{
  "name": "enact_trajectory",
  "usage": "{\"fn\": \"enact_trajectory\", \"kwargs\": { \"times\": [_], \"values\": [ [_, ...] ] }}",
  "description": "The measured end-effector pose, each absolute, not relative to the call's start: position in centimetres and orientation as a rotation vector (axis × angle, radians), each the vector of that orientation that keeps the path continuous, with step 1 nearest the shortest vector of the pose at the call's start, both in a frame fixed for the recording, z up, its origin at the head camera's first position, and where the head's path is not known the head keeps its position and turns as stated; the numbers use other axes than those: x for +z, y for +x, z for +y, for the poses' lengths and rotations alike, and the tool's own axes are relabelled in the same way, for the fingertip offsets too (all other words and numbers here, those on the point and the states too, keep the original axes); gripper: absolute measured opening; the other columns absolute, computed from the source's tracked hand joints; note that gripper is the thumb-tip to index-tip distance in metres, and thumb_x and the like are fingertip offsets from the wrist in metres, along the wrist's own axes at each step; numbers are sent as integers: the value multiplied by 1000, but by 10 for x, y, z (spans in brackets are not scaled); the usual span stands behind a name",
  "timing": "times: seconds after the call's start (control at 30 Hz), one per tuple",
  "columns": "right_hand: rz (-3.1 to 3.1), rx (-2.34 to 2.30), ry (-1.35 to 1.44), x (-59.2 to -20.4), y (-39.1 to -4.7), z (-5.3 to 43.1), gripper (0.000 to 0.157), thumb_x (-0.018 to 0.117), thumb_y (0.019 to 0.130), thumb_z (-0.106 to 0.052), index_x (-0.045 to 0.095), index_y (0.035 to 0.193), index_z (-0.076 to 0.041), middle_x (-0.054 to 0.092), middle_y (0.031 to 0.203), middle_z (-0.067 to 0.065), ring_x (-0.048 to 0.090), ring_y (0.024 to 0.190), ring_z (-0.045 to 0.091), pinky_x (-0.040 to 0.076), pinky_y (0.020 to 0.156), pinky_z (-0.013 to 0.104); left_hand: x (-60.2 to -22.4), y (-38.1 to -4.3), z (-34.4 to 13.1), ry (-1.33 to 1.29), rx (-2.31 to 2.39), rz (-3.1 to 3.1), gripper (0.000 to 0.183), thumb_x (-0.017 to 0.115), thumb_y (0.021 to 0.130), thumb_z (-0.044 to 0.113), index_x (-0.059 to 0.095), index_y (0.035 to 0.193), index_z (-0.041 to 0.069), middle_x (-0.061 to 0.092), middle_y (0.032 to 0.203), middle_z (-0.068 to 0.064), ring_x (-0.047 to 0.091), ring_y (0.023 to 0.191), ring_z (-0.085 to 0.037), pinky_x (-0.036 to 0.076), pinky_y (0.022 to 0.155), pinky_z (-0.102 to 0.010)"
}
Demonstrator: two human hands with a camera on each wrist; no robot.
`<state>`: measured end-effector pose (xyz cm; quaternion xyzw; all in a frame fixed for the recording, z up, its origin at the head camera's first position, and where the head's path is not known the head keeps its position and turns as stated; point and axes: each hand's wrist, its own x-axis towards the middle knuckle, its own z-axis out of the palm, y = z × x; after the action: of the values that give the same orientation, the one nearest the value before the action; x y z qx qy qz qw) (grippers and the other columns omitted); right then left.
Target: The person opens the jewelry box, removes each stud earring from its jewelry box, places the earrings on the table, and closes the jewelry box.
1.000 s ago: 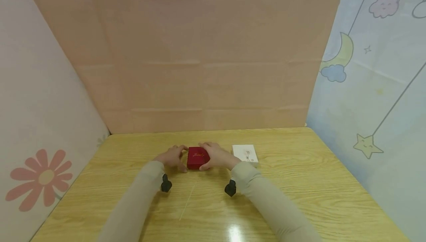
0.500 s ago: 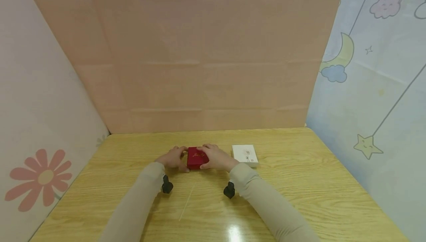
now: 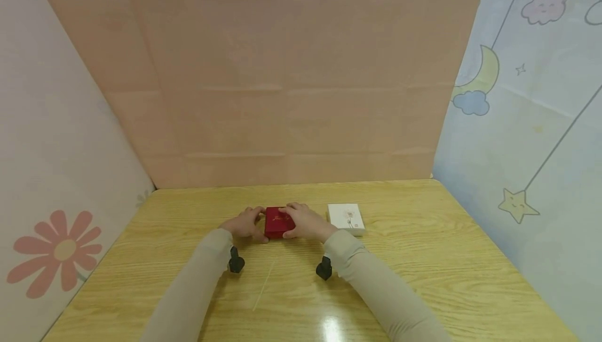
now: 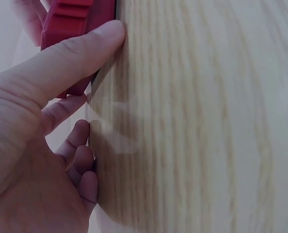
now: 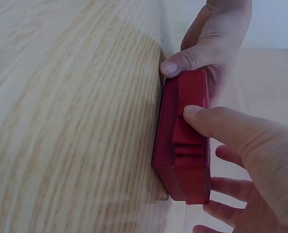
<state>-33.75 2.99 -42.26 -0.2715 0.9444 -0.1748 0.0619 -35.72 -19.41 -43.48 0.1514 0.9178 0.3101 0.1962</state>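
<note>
A small red jewelry box (image 3: 276, 220) with gold script on its lid sits closed on the wooden table. Its front carries a red ribbon bow (image 5: 188, 131), clear in the right wrist view. My left hand (image 3: 242, 224) holds the box's left end, thumb at the lower front corner and index finger at the back. From the right, my right hand (image 3: 308, 223) grips the lid, its thumb pressed on the bow and its fingers reaching over to the far side. In the left wrist view, the left thumb (image 4: 86, 53) lies along the box's lower edge, close to the tabletop.
A flat white box (image 3: 345, 216) with a flower print lies just right of my right hand. The wooden table (image 3: 423, 258) ends at a tan backdrop (image 3: 291, 96), with patterned side panels left and right. A thin pale line (image 3: 264, 286) marks the tabletop in front.
My left thumb has come in against the box's front corner. My right hand has shifted slightly left, its fingers farther over the lid. The box stays in place.
</note>
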Motion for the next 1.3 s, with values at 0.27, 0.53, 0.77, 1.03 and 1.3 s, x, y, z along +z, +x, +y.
{"fn": "enact_trajectory", "kwargs": {
  "times": [0.27, 0.53, 0.77, 1.03, 1.3],
  "values": [
    [2851, -533, -820, -420, -336, 30, 72, 73, 85, -39, 41, 147, -18, 38, 151, 11, 38, 136, 33, 39, 106, 47, -434, -358, -194, 429, 839, 2574, 89, 87, 70, 26, 39, 142, 8, 41, 134, -17, 42, 127, -34, 37, 103, -55],
    [2844, -550, -810, -417, -336, 26, 78, 77, 81, -42, 42, 147, -19, 34, 154, 12, 33, 140, 33, 37, 107, 50, -435, -360, -193, 421, 786, 2595, 86, 87, 69, 29, 41, 140, 11, 42, 133, -17, 42, 126, -33, 36, 102, -56],
    [2860, -486, -864, -410, -339, 16, 89, 78, 78, -47, 35, 150, -16, 32, 155, 14, 32, 141, 35, 35, 109, 50, -436, -362, -194, 429, 746, 2599, 88, 86, 69, 32, 40, 141, 12, 44, 131, -15, 42, 124, -32, 36, 101, -58],
    [2880, -344, -921, -414, -345, 3, 89, 78, 77, -49, 37, 149, -16, 38, 151, 15, 36, 139, 34, 37, 108, 47, -436, -361, -196, 429, 717, 2606, 90, 85, 69, 34, 38, 143, 13, 44, 131, -15, 43, 123, -31, 39, 98, -57],
    [2900, -299, -862, -423, -345, -5, 85, 77, 78, -48, 39, 148, -19, 41, 149, 11, 39, 136, 32, 46, 100, 44, -433, -359, -194, 428, 725, 2609, 92, 84, 70, 33, 36, 144, 10, 42, 133, -17, 42, 124, -33, 38, 98, -58]
  ]
}}
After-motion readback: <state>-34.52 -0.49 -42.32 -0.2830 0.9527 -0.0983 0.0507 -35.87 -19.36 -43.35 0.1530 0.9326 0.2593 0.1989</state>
